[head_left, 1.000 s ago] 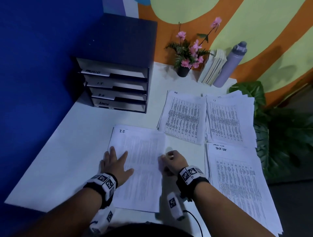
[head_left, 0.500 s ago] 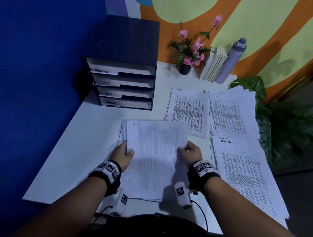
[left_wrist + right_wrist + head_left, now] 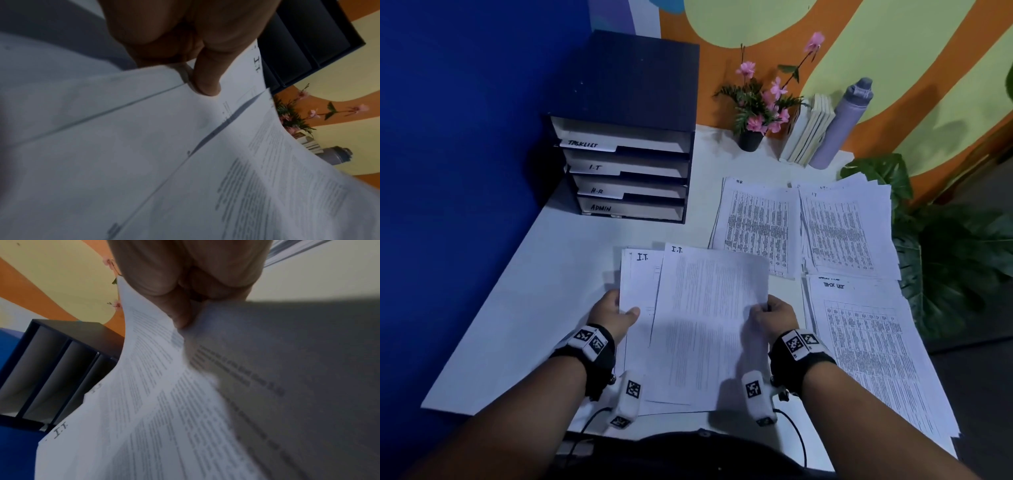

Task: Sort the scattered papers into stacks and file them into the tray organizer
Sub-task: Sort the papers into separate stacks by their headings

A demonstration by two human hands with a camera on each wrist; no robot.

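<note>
Four stacks sorted, none visibly filed. Left hand [image 3: 616, 313] and right hand [image 3: 774, 317] pinch the I.T. stack [image 3: 705, 325] above the table [image 3: 517, 308], before the organizer [image 3: 626, 137].

I see bare table [image 3: 571, 260] open between the I.T. stack [image 3: 709, 325] and the tray organizer [image 3: 626, 144] — a clear lane. On my right, paper piles [image 3: 756, 222] crowd the table — no gap.
</note>
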